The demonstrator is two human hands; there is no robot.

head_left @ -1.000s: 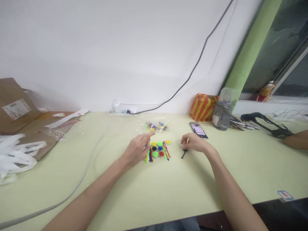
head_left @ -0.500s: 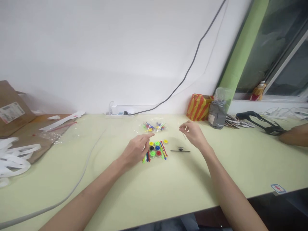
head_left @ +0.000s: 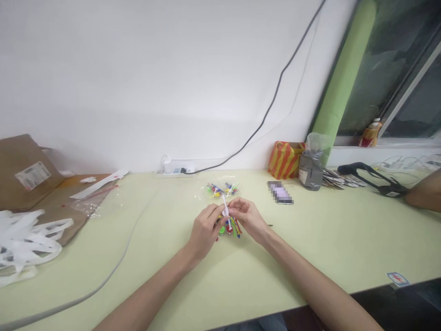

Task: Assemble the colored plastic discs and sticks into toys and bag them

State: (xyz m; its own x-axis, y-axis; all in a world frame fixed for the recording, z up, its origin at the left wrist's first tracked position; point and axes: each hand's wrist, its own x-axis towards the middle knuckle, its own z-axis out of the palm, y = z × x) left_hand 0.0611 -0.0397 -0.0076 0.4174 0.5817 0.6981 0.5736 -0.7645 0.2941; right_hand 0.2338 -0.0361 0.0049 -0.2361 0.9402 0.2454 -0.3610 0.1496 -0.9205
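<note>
My left hand [head_left: 207, 230] and my right hand [head_left: 248, 219] meet above the middle of the table. Between their fingertips is a white plastic arrow [head_left: 225, 211], held upright at a slight tilt, with a wider part near its middle. Both hands are closed in a pinch on it. Just under the fingers lie small round discs, among them a green disc [head_left: 221, 230], and several coloured plastic arrows [head_left: 237, 227]; my hands cover part of them. Beyond, a pile of loose coloured pieces [head_left: 220, 189] rests on the table. Only the tip of a thin dark piece [head_left: 270, 225] shows beside my right wrist.
A phone [head_left: 280, 192] lies right of the hands. Behind it stand a striped bag [head_left: 285, 159] and a grey container [head_left: 310, 170]. A power strip [head_left: 175, 168] sits by the wall. A cable [head_left: 117, 253], white straps [head_left: 31, 241] and brown packaging [head_left: 25, 170] occupy the left. Another person's arm [head_left: 427, 193] is far right.
My right hand has come left and down to join my left hand over the discs, and both now hold the white arrow. The phone has come into sight.
</note>
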